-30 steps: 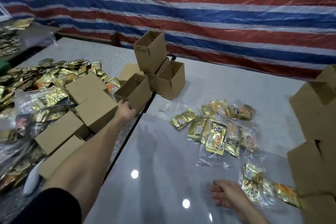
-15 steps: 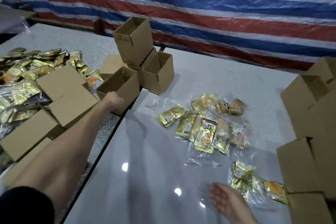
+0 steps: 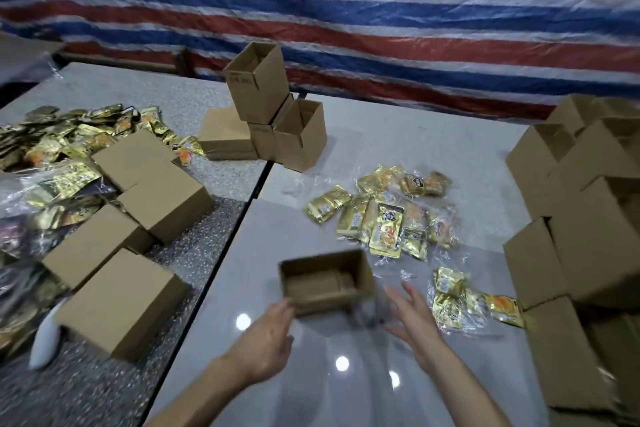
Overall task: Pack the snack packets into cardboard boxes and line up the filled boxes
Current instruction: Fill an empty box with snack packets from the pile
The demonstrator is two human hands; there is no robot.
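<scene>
tarpaulin (image 3: 346, 10) in red, white and blue stripes hangs behind two tables set edge to edge: a speckled table (image 3: 221, 184) on the left and a glossy grey table (image 3: 311, 385) on the right. stacked boxes (image 3: 571, 218) of plain brown cardboard crowd the grey table's right edge, some with open tops. four closed boxes (image 3: 162, 198) lie in a rough row on the speckled table, beside a loose packet heap (image 3: 69, 135) towards its left edge. three empty boxes (image 3: 258, 90) stand where the two tables meet at the far edge, one perched on top. near the grey table's front edge is the open box (image 3: 325, 282), brown, blurred, mouth up and nothing inside. gold foil snack packets (image 3: 384, 222) in clear wrap lie mid-table just beyond it. the left hand (image 3: 266, 333) holds the open box at its near left corner. the right hand (image 3: 412, 315) is just beside its right wall, fingers spread wide and holding nothing.
</scene>
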